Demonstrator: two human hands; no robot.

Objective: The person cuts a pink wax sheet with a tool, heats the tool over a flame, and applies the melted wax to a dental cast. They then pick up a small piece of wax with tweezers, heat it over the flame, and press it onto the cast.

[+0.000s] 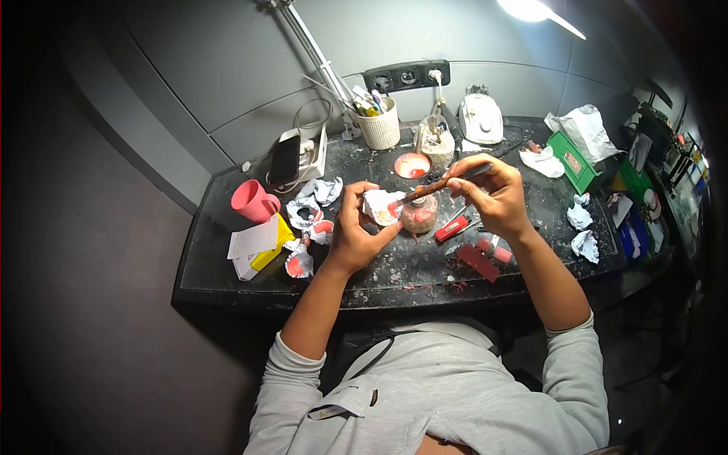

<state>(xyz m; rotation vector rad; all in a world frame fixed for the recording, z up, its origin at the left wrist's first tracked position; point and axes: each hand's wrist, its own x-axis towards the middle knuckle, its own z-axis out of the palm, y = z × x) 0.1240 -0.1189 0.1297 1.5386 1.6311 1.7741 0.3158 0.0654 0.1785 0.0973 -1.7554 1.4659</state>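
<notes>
grey sweater [425, 387] fills the bottom edge, cut off. over the table [425, 267], the left hand [350, 235] curls its fingers around a plaster cast [377, 205]; the right hand [497, 196] pinches a thin tool [444, 183], its tip on the cast, partly hiding a round pot [419, 218].

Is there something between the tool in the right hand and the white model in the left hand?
Nothing visible. The tool in the right hand reaches the white model, held in the left hand, directly; its tip appears to touch it.

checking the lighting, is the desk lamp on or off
On: the lamp head glows bright white above the bench.
</notes>
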